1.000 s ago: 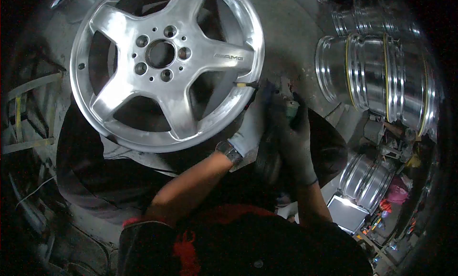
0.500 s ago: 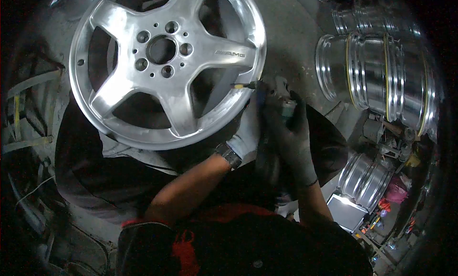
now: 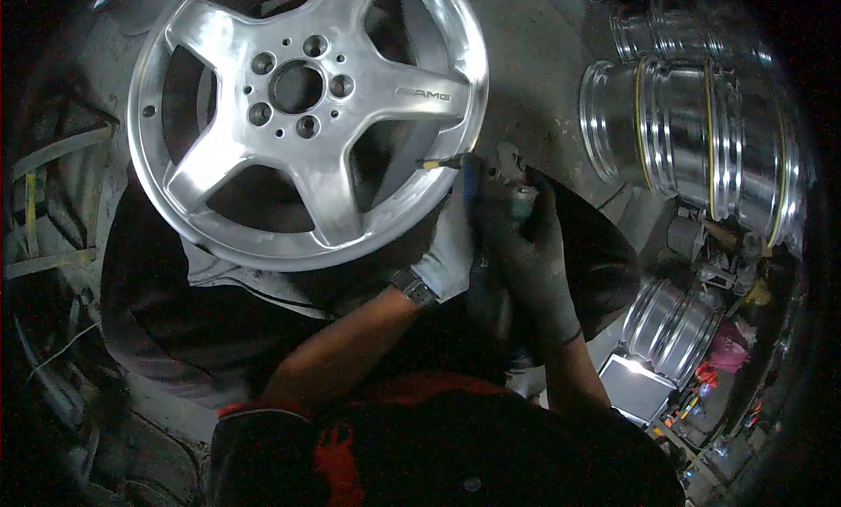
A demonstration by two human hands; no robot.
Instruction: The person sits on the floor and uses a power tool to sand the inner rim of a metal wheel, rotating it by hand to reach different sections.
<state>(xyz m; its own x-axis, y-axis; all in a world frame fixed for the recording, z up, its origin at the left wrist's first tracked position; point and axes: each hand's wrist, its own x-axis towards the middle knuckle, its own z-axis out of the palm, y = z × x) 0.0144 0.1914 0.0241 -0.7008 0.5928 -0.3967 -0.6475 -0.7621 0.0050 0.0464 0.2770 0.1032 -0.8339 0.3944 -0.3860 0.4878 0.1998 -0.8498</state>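
silvery metal, the wheel (image 3: 232,95) by the person's lap (image 3: 201,340) looks heavy, rigid and slick, best held by its rim (image 3: 298,260); gloved left hand (image 3: 448,253) and right hand (image 3: 545,266) curl around the dark tool (image 3: 509,164) beside it.

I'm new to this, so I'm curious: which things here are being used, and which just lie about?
Seemingly in use:
five-spoked wheel
tool, held by left hand and right hand

Seemingly just lying about:
row of rims
metal frame
pink bundle
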